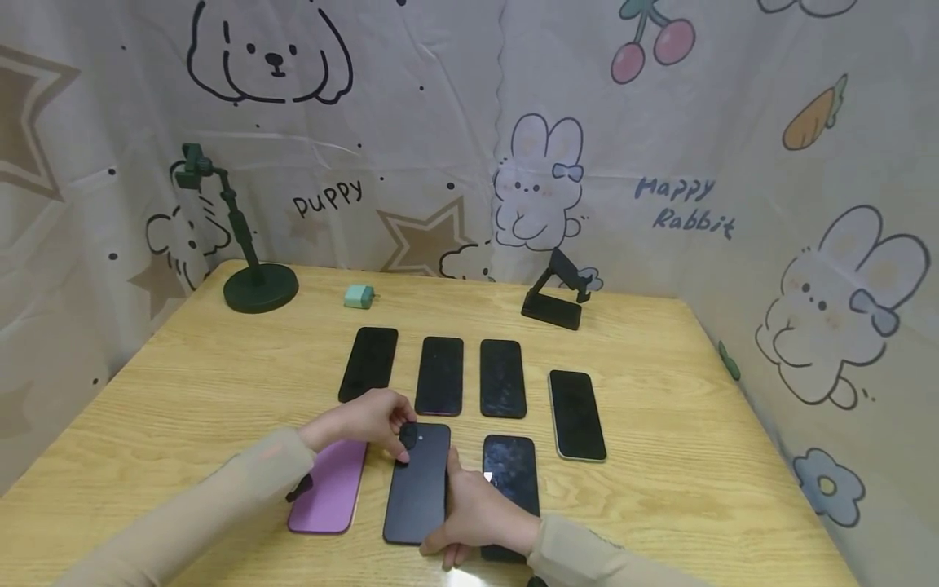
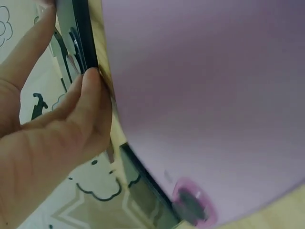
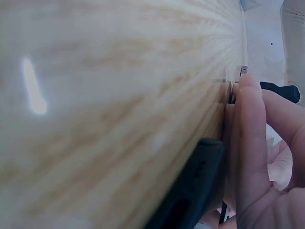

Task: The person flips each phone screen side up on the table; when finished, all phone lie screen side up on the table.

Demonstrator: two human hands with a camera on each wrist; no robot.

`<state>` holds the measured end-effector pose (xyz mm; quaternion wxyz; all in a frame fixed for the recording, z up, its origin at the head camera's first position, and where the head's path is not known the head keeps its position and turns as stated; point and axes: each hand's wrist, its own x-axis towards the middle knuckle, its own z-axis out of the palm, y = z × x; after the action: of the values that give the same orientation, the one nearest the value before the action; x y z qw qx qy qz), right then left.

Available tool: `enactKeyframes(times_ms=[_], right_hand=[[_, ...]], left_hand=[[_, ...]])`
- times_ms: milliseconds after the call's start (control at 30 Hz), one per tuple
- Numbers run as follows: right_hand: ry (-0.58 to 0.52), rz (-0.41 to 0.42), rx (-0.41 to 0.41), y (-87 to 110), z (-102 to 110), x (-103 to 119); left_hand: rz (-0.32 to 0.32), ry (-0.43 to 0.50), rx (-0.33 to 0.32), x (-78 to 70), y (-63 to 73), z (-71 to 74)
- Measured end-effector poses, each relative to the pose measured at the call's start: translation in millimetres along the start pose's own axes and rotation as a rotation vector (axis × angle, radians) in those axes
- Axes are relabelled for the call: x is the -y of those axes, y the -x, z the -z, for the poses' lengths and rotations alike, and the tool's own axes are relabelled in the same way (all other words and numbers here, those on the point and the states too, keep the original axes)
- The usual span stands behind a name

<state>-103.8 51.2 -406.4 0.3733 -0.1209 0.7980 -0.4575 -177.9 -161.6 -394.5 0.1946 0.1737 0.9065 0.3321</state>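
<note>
A dark grey phone (image 1: 416, 497) lies back up near the table's front, its camera bump at the upper left. My left hand (image 1: 376, 417) holds its top left corner between thumb and fingers. Along its right edge and lower right corner, my right hand (image 1: 480, 512) grips it. To the left, under my left forearm, is a purple phone (image 1: 326, 499), back up, its camera bump (image 2: 193, 205) visible in the left wrist view. A black phone (image 1: 511, 465), screen up, is partly hidden beneath my right hand and wrist.
Behind my hands three black phones (image 1: 369, 363) lie screen up in a row. A pale-edged phone (image 1: 577, 416) lies to their right. Farther back stand a green stand (image 1: 260, 287), a mint charger plug (image 1: 359, 296) and a black phone holder (image 1: 553, 310). Patterned cloth (image 1: 440, 147) surrounds the table.
</note>
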Motion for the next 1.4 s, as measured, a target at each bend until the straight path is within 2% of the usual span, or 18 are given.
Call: enactKeyframes(times_ms=[200, 600, 733, 833, 900, 967, 1067, 1200, 1400], right_hand=[[-0.015, 0.012, 0.024, -1.8, 0, -2], [-0.002, 0.005, 0.047, -3.3, -1, -4], [0.011, 0.006, 0.04, -3.2, 0, -3], [0.01, 0.011, 0.026, -2.3, 2, -3], [0.008, 0.014, 0.012, -1.2, 2, -4], [0.005, 0.02, 0.001, 0.5, 3, -5], [0.017, 0.028, -0.008, 3.4, 2, -6], [0.038, 0.034, -0.028, 6.8, 0, -6], [0.096, 0.055, -0.048, 8.2, -4, -2]], left_hand=[[0.028, 0.068, 0.028, 2.0, -0.6, 1.3], [0.174, 0.101, 0.043, -4.9, -0.5, 6.0], [0.183, 0.161, 0.094, -5.3, -0.7, 7.9], [0.175, 0.258, 0.118, -3.3, -1.8, 6.9], [0.156, 0.298, 0.106, -1.6, -2.6, 5.6], [0.117, 0.291, 0.08, -0.8, -3.0, 4.8], [0.073, 0.222, 0.054, -0.7, -2.4, 4.6], [0.063, 0.17, 0.039, 1.2, -2.3, 3.5], [0.028, 0.165, 0.006, 5.5, -1.2, 0.6]])
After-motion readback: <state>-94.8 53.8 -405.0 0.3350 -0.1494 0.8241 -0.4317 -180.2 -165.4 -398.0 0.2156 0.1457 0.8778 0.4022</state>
